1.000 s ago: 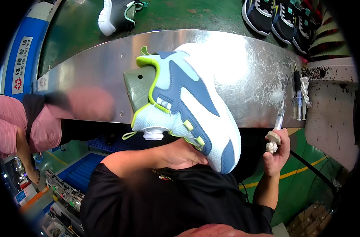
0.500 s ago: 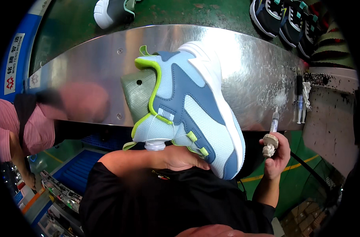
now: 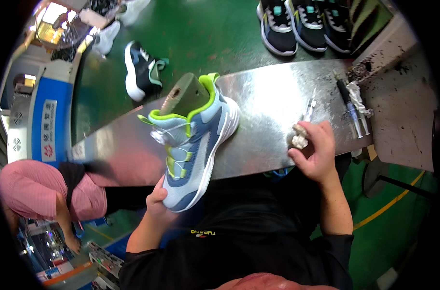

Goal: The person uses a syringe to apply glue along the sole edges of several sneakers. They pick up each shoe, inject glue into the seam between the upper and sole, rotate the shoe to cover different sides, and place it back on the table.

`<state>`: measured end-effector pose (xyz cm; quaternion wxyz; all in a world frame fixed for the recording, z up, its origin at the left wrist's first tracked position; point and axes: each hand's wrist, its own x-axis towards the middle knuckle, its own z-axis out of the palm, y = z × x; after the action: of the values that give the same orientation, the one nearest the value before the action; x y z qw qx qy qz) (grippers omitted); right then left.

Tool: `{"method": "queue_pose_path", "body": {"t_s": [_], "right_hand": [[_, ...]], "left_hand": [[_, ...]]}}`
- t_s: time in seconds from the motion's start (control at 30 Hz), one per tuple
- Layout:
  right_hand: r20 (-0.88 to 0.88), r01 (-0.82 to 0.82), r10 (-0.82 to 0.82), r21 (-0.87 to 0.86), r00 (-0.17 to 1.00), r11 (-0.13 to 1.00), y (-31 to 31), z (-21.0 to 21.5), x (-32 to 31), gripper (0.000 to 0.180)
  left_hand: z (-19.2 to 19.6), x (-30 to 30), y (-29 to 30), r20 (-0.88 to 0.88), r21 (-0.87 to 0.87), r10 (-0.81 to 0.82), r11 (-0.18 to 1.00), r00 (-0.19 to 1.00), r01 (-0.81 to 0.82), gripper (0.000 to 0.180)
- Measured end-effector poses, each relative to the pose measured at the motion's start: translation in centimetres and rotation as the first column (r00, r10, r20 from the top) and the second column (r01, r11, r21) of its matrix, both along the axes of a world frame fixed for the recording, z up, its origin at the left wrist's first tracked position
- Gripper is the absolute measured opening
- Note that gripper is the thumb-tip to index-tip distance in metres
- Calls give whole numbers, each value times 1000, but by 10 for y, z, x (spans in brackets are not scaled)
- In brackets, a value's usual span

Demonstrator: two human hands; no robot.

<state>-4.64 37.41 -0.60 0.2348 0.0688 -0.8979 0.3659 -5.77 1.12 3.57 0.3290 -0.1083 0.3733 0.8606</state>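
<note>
My left hand [image 3: 158, 205] is closed around the toe of a light-blue and slate-blue sneaker [image 3: 193, 157] with lime-green lining, a white sole and a thin lace running to a round dial. A grey-green shoe last [image 3: 188, 95] sticks up out of its collar. The shoe is tilted, toe toward me, over the metal tabletop's near edge. In my right hand [image 3: 320, 151], fingers and thumb pinch a small syringe [image 3: 309, 110] by its end, which is wrapped in an off-white lumpy material [image 3: 299, 137]. Its tip points away from me, over the tabletop, apart from the shoe.
On the metal tabletop [image 3: 263, 92], two more syringes [image 3: 351, 111] lie at the right beside crumpled white material [image 3: 359, 99]. Several black sneakers [image 3: 304, 24] stand on the green surface beyond; another black sneaker [image 3: 143, 72] lies at far left. A person in pink [image 3: 31, 188] is at left.
The sneaker has turned more upright and moved left and away from my face. My left hand now shows at its toe. My right hand has moved forward over the tabletop with the syringe.
</note>
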Motion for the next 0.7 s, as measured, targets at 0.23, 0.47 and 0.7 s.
{"method": "queue_pose_path", "body": {"t_s": [0.23,0.47,0.7], "right_hand": [[-45,3,-3,11,999,1000,5,1,2,48],[-42,14,-13,22,999,1000,1,-5,7,48],[-22,-36,37,60,999,998,-7,-5,4,50]], "left_hand": [[-31,-153,122,-222,79,83,995,972,-67,48],[-37,-155,136,-527,-459,-291,888,799,22,40],[-20,-247,-28,-382,-410,-904,-22,194,-912,64]]}}
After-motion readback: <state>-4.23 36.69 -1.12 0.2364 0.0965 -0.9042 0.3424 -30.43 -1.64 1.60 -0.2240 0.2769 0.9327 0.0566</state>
